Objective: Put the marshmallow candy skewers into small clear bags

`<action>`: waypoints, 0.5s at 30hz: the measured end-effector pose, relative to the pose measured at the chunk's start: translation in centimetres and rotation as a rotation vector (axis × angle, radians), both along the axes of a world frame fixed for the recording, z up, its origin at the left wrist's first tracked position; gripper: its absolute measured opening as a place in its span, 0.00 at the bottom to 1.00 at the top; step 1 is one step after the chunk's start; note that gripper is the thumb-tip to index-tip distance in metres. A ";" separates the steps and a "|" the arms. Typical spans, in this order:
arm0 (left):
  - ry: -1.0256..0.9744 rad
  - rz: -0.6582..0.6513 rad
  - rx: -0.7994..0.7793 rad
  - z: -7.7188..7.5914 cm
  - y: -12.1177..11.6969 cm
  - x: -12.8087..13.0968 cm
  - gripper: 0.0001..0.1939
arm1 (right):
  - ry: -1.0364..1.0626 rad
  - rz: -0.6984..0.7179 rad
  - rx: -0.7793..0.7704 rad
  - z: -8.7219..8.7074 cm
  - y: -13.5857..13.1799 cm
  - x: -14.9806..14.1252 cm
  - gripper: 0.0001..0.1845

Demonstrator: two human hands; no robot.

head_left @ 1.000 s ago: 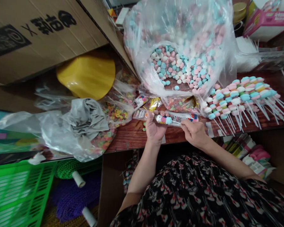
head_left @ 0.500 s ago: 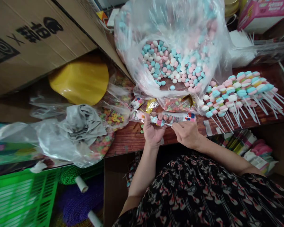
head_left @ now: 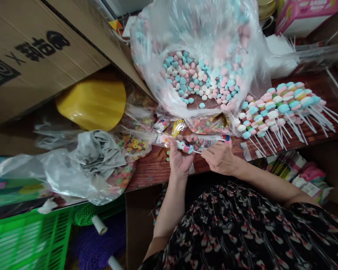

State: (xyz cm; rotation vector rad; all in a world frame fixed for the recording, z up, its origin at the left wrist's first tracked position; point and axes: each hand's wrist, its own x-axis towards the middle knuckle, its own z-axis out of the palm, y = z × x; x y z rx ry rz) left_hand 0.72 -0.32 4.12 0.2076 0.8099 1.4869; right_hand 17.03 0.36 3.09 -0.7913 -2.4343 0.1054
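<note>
My left hand (head_left: 179, 159) is closed round a clear printed wrapper (head_left: 214, 141) at the table's front edge. Inside the wrapper sits a candy skewer (head_left: 186, 147) with white, pink and blue pieces. My right hand (head_left: 220, 158) pinches the skewer's white stick at the wrapper's mouth. Behind the hands a large clear bag (head_left: 197, 56) holds loose pink, blue and white candies. A pile of finished candy skewers (head_left: 276, 108) lies to the right on the wooden table (head_left: 157, 165).
Bags of coloured ring candy (head_left: 131, 144) and crumpled plastic (head_left: 81, 165) lie left of the hands, beside a yellow tub (head_left: 92, 103). Cardboard boxes (head_left: 36, 48) fill the upper left. A green crate (head_left: 25, 240) stands lower left. A pink box (head_left: 304, 15) is at the far right.
The skewer has slid further left into the wrapper, and my right hand has followed it left. The camera view has shifted slightly.
</note>
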 end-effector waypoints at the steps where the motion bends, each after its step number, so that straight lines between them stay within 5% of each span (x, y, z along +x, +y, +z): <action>1: 0.010 -0.003 -0.009 0.0 0.0 0.0 0.19 | 0.012 -0.004 -0.003 -0.1 0.0 -0.1 0.11; 15: -0.103 0.186 0.001 -0.6 0.9 -0.8 0.23 | 0.162 -0.024 0.068 0.3 -1.6 -1.5 0.13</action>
